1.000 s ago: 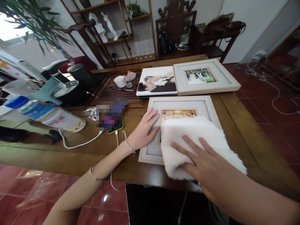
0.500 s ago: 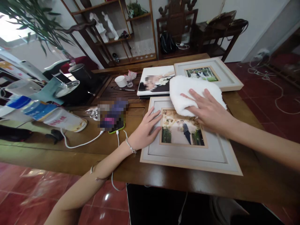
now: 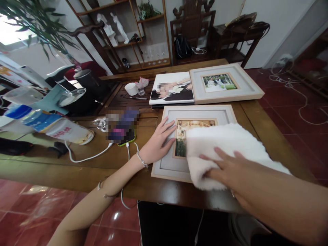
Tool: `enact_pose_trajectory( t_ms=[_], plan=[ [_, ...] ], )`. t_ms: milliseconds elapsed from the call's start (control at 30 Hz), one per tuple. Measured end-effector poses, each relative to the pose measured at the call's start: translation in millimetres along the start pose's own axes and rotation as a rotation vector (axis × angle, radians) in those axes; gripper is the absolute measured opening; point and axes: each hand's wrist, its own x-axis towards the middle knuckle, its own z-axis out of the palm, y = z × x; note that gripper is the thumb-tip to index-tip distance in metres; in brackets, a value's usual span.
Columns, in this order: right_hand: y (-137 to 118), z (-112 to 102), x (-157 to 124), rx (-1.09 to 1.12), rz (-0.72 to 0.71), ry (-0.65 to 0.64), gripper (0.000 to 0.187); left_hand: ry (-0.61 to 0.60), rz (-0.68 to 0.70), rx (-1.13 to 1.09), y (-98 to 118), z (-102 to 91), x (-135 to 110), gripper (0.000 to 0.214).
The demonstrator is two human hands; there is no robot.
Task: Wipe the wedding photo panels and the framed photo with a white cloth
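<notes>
A picture frame (image 3: 164,168) with a pale wood edge, a light grey mat and a wedding photo lies flat on the wooden table. My left hand (image 3: 161,141) rests on its left side, fingers spread flat and reaching the photo's edge. Over the frame's right part is a thick white cloth (image 3: 230,138), which my right hand (image 3: 228,167) presses from above, with the thumb tucked into a fold. The cloth covers the right of the photo and the frame's lower right corner.
Behind lie a second frame (image 3: 248,80) and a white photo panel (image 3: 153,99). Leftward are a phone (image 3: 125,135) on a white cable, a bottle with a blue cap (image 3: 58,126), a white cup (image 3: 131,89) and a dark pot (image 3: 87,82). The table's (image 3: 169,194) front edge is near me.
My right hand and the white cloth have moved down toward me, from the frame's upper edge to its lower right. The second frame's corner is uncovered. My left hand stays put.
</notes>
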Motion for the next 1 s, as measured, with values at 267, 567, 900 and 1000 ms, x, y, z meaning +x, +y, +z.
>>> enact_pose_trajectory(
  t_ms=[267,567,900,1000],
  plan=[
    [-24.6,10.9,-19.8,0.026,-0.084,0.143,0.071,-0.004,-0.007,0.0,1.3,-0.1,0.2,0.045],
    [45.3,-5.3,42.2,-0.239,-0.019,0.251,0.063,-0.031,-0.012,0.014,1.4,-1.7,-0.2,0.05],
    [96.1,-20.0,79.1,-0.288,0.0,0.333,0.06,-0.029,-0.02,-0.002,0.7,-1.4,0.1,0.049],
    [68.3,-18.1,69.5,-0.268,-0.016,0.234,0.059,-0.029,-0.016,-0.003,0.2,-1.0,-0.1,0.049]
  ],
)
